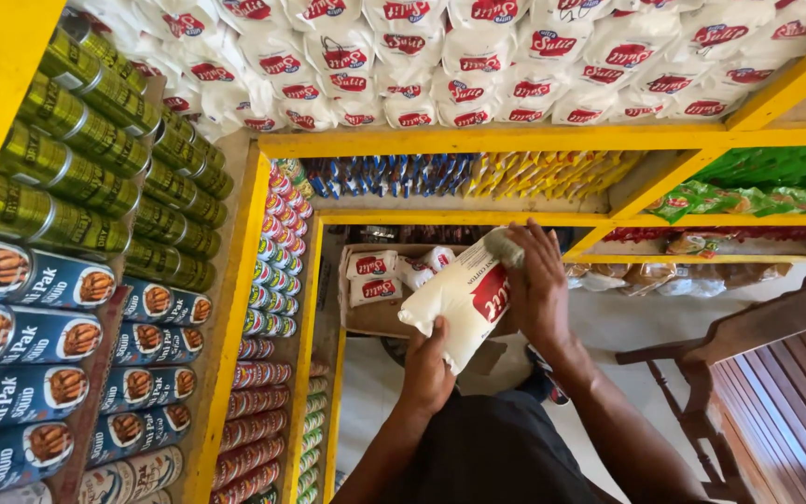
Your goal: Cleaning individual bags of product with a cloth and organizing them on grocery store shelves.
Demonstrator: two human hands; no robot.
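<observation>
**Two-handed grip on a white sack before stocked shelving**

The left hand (426,373) is closed around the lower end of a white plastic sack (459,303) with a red mark; the right hand (538,289) is clamped over its upper end, so the sack is held tilted between them, clear of any surface. Directly beyond it lies an open cardboard box (375,317) containing similar small bags (372,265). To the left, yellow shelves (235,280) carry rows of green cans (76,140) and blue tins (30,336); stacked white sacks (478,65) fill the top shelf. A wooden chair (748,364) stands at right. Probable risk: the smooth film could slip through the lower grip, letting the sack drop and split.
</observation>
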